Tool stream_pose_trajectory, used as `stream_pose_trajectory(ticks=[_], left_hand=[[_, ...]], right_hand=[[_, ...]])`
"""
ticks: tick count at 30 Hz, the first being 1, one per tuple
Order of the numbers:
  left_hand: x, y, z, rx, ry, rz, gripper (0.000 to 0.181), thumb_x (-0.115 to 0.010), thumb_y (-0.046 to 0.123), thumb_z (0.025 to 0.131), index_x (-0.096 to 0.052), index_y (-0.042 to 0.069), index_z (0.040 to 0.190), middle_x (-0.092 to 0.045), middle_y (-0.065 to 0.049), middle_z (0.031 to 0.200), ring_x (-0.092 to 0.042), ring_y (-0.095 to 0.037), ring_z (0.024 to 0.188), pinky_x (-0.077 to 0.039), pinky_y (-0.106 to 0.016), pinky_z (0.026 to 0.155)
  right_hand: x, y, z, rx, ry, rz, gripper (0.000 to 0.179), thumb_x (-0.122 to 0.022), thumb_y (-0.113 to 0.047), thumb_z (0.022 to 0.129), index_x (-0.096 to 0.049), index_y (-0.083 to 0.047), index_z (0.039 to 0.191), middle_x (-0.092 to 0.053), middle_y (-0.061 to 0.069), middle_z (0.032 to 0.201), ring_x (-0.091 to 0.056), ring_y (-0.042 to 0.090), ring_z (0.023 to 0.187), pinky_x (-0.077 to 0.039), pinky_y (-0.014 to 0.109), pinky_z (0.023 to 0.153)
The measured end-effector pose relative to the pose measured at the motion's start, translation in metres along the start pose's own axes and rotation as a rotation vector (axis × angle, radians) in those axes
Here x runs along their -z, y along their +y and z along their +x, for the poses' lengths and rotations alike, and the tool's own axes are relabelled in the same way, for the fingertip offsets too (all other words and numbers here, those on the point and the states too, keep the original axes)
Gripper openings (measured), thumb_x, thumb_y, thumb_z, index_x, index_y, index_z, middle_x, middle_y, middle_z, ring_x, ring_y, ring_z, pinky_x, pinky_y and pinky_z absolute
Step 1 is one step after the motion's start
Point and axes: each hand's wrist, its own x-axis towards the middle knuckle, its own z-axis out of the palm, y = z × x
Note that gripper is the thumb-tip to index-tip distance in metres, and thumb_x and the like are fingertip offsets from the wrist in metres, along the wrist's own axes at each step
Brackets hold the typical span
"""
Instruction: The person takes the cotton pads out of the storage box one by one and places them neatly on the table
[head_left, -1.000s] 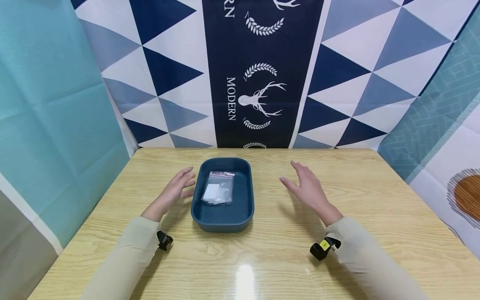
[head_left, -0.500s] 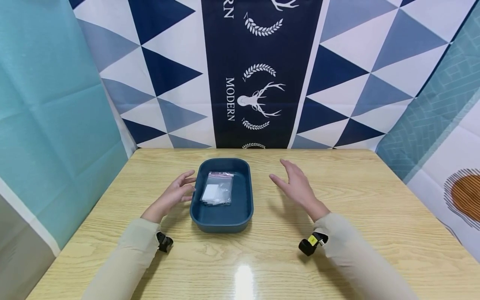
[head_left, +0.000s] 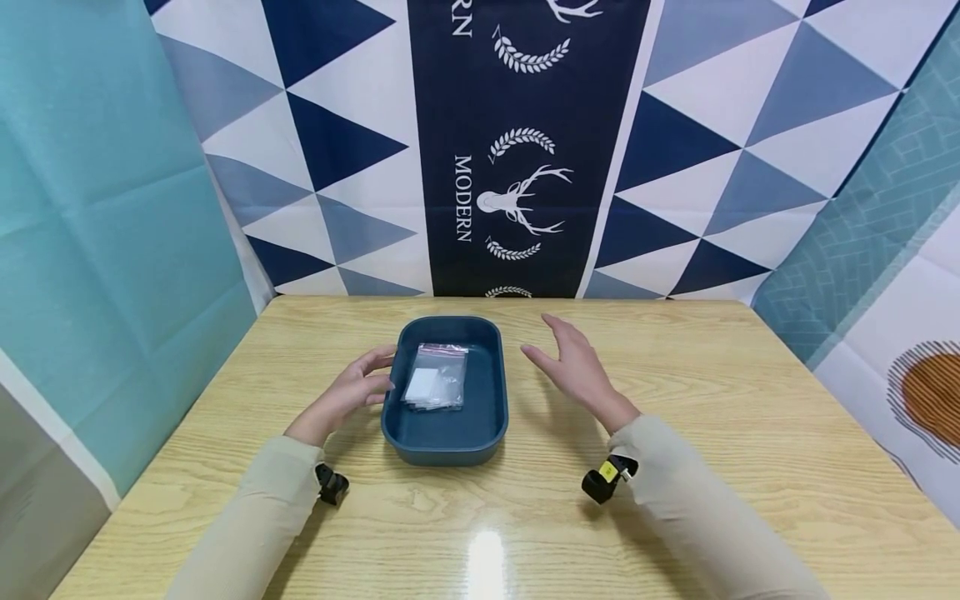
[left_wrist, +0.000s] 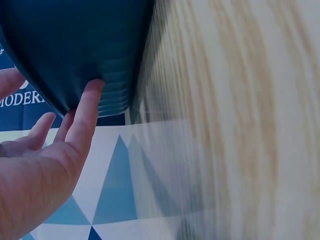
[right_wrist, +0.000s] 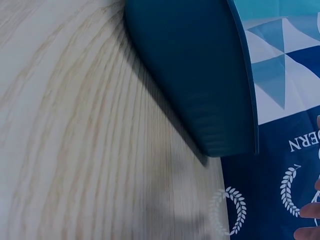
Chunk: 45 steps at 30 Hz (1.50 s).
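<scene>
A dark blue rectangular bin (head_left: 450,435) stands on the table, with a small stack of clear zip-lock bags (head_left: 442,379) lying inside it; a white patch shows on the top bag. My left hand (head_left: 347,396) is at the bin's left side. In the left wrist view, its fingertips touch the outer wall of the bin (left_wrist: 75,45), fingers spread and nearly straight. My right hand (head_left: 577,367) hovers right of the bin, apart from it, thumb and fingers extended. Only a few right fingertips show at the edge of the right wrist view, beyond the bin (right_wrist: 195,65).
The wood-grain table (head_left: 720,392) extends around the bin. A patterned cloth backdrop (head_left: 345,142) rises behind the table's far edge. Teal cloth (head_left: 112,208) hangs at the left, and another patterned cloth (head_left: 862,275) at the right.
My right hand has moved left, closer to the bin. My left hand has shifted slightly right, onto the bin's side. The bin and bags have stayed in place.
</scene>
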Motion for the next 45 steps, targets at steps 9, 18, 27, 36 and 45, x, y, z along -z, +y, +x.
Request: stream_pose_trajectory(ticks=[9, 18, 27, 36, 45], left_hand=[[-0.001, -0.002, 0.001, -0.003, -0.007, -0.013, 0.063, -0.051, 0.002, 0.089, -0.024, 0.004, 0.147, -0.025, -0.021, 0.146, -0.043, -0.036, 0.120, -0.045, -0.040, 0.091], [-0.001, -0.001, 0.000, 0.009, 0.010, -0.027, 0.065, -0.052, 0.001, 0.089, -0.024, 0.006, 0.147, -0.025, -0.021, 0.146, -0.045, -0.037, 0.118, -0.046, -0.041, 0.091], [-0.001, -0.001, 0.000, 0.016, 0.012, -0.046, 0.066, -0.053, -0.001, 0.087, -0.025, 0.005, 0.147, -0.026, -0.021, 0.146, -0.048, -0.035, 0.115, -0.047, -0.038, 0.089], [-0.002, -0.002, 0.001, 0.015, 0.026, -0.044, 0.066, -0.052, -0.002, 0.086, -0.027, 0.005, 0.146, -0.027, -0.021, 0.145, -0.048, -0.035, 0.114, -0.047, -0.039, 0.090], [-0.003, -0.001, 0.000, 0.019, 0.034, -0.041, 0.065, -0.052, -0.001, 0.086, -0.027, 0.005, 0.146, -0.027, -0.021, 0.145, -0.048, -0.035, 0.115, -0.047, -0.038, 0.089]], right_hand=[[-0.003, -0.014, 0.010, 0.001, -0.023, 0.037, 0.074, -0.052, -0.049, 0.090, -0.030, -0.005, 0.145, -0.031, 0.017, 0.146, -0.025, 0.034, 0.134, -0.022, 0.050, 0.107], [-0.008, -0.028, 0.022, 0.015, -0.039, 0.048, 0.073, -0.052, -0.048, 0.090, -0.029, -0.007, 0.146, -0.030, 0.014, 0.147, -0.025, 0.031, 0.134, -0.022, 0.048, 0.108], [-0.010, -0.044, 0.035, -0.009, -0.085, 0.052, 0.075, -0.051, -0.053, 0.088, -0.028, -0.011, 0.146, -0.030, 0.012, 0.148, -0.026, 0.030, 0.134, -0.023, 0.050, 0.107], [-0.019, -0.057, 0.046, -0.036, -0.112, 0.086, 0.073, -0.055, -0.049, 0.088, -0.029, -0.014, 0.146, -0.029, 0.009, 0.149, -0.026, 0.028, 0.135, -0.023, 0.048, 0.107], [-0.026, -0.070, 0.058, -0.057, -0.136, 0.097, 0.075, -0.056, -0.051, 0.086, -0.030, -0.014, 0.146, -0.028, 0.008, 0.149, -0.025, 0.027, 0.135, -0.024, 0.047, 0.108]])
